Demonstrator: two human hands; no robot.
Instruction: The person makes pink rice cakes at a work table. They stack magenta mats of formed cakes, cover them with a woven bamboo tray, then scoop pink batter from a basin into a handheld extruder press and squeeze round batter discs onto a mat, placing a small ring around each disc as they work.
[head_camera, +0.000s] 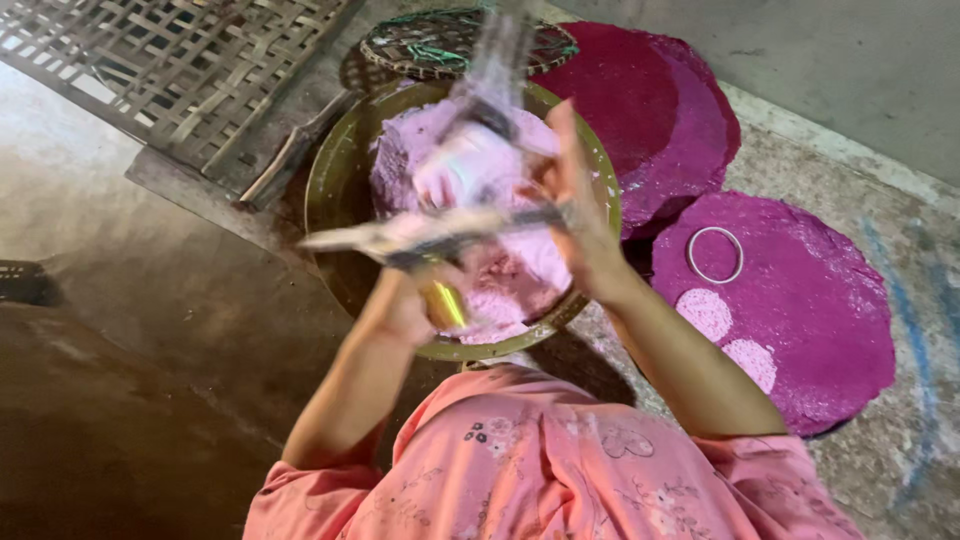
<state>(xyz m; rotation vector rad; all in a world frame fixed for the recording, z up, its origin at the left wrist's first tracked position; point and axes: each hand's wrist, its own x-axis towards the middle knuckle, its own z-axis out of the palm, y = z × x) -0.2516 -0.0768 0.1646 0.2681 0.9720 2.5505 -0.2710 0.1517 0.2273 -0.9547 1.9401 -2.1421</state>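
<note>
Mat (190, 70): one woven bamboo lattice, far left on the floor.
Left hand (405, 310): closed round a yellow handle (445, 303); the blade (400, 238) is blurred and lies flat across the bowl.
Bowl (330, 195): one wide metal bowl, likely heavy when full.
Dough (500, 270): one pale pink mass in the bowl; looks soft and sticky, best scooped from below.
Right hand (575, 215): over the bowl, fingers up, pinching the tool's far end; grip partly blurred.
Basket (440, 45): one, behind the bowl.
Discs (800, 300): two stacks of flat magenta rounds, right; thin, probably fragile.
Ring (715, 255): one, on the near stack.
</note>
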